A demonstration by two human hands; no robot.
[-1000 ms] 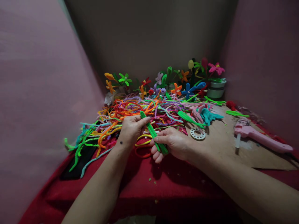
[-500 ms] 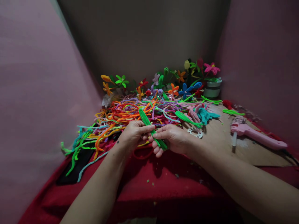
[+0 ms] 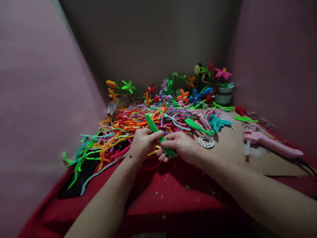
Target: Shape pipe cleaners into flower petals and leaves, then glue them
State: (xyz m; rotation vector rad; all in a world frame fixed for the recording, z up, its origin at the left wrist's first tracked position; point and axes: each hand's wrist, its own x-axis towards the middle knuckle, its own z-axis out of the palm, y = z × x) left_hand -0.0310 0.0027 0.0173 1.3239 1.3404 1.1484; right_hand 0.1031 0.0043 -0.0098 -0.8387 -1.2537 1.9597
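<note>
A folded green pipe-cleaner piece, shaped like a long leaf, slants up to the left over the red cloth. My left hand pinches its middle between thumb and fingers. My right hand grips its lower end, fingers curled round it. Just behind both hands lies a big tangled heap of coloured pipe cleaners.
Finished pipe-cleaner flowers and a small white pot stand at the back. A pink glue gun lies on a brown board to the right, with a white ring near my right hand. Pink walls close in both sides.
Both hands have drawn closer together on the green piece and shifted slightly up and away. The view has tilted a little; the rest stays put.
</note>
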